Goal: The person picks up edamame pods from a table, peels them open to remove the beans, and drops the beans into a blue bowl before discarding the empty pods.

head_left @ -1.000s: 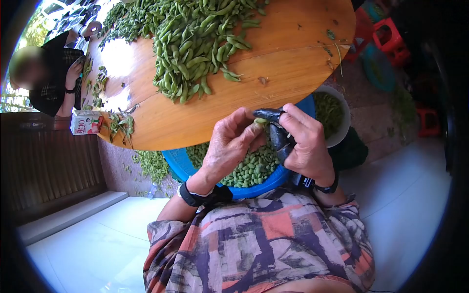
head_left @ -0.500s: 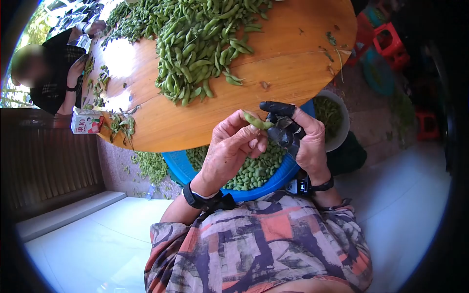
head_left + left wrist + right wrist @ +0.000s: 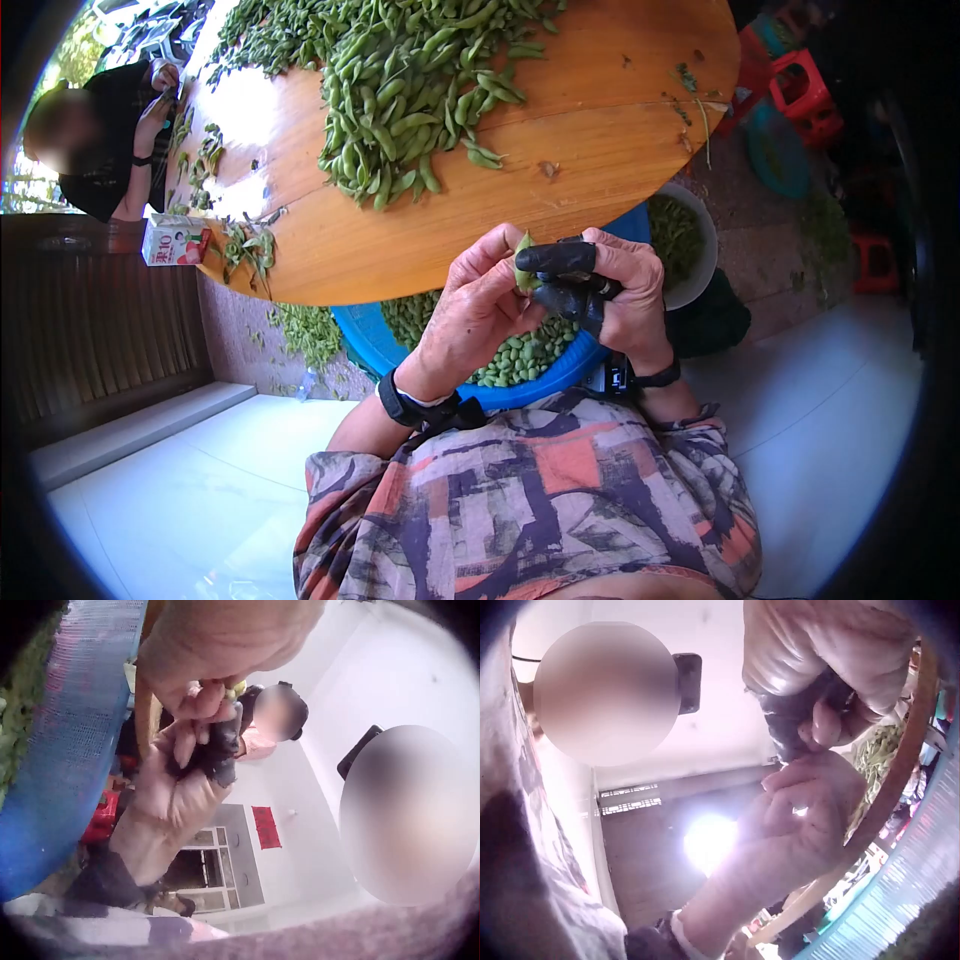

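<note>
My left hand (image 3: 465, 305) pinches a green edamame pod (image 3: 524, 268) between thumb and fingers, and the pod stands roughly upright. Black covers wrap the thumb and forefinger of my right hand (image 3: 630, 290), whose tips press on the pod's right side. In the left wrist view a bit of the pod (image 3: 238, 691) shows between the fingertips; in the right wrist view the hands hide it. Both hands are over a blue basket (image 3: 490, 398) holding shelled green beans (image 3: 515, 358).
A large heap of pods (image 3: 400, 110) lies on the round wooden table (image 3: 590, 130). A drink carton (image 3: 175, 241) stands at its left edge, where another person (image 3: 105, 150) sits. A pale bowl of pods (image 3: 680, 240) stands at the right, with red stools (image 3: 800, 90) beyond.
The pod has turned from slanting to nearly upright in the left fingers. The black-covered right forefinger, raised half a second ago, has come down onto it.
</note>
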Motion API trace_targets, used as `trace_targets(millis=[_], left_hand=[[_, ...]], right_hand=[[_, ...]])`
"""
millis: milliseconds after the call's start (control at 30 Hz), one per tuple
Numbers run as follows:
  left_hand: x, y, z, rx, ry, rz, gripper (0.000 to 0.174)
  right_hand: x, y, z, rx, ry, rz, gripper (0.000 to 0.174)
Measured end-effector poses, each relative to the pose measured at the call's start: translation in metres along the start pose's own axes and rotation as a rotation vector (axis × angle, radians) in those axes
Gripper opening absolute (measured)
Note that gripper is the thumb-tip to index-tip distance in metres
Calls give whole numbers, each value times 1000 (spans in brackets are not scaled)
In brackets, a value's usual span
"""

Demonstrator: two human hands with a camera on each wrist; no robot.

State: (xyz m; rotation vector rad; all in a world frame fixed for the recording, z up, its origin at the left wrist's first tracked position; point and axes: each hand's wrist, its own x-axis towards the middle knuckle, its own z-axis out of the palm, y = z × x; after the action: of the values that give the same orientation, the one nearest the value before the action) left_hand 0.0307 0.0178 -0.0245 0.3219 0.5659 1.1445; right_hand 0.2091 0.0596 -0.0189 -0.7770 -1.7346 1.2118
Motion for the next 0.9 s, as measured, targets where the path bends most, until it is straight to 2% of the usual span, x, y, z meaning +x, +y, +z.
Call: trace_targets(millis=[167,233,267,367,433,633,733,833,900], left_hand=[[0,1,-1,163,24,49,10],[0,0,2,195,25,58,8],[1,-2,8,223,83,78,9],[1,-1,13,243,165,68,13],[0,1,13,238,193,39,13],[1,0,15,232,228,33,12],[4,-6,16,315,245,85,11],[4,-12,11,408,264,127,10],[3,-13,7,472,236,170,10]], right_hand=[[1,-6,2,-67,54,-36,33],[1,-11,-2,-128,4,35,31],[1,-10,-1,-128,4,37,31],[3,-7,0,-2,5,46,29],[3,-5,-1,92,-36,170,30],[7,-7,-2,-46,-57,56,32],[4,-8,-2,-178,-30,31,34],[4,-15,-2,-197,-37,96,35],[5,-11,2,-215,-9,55,35]])
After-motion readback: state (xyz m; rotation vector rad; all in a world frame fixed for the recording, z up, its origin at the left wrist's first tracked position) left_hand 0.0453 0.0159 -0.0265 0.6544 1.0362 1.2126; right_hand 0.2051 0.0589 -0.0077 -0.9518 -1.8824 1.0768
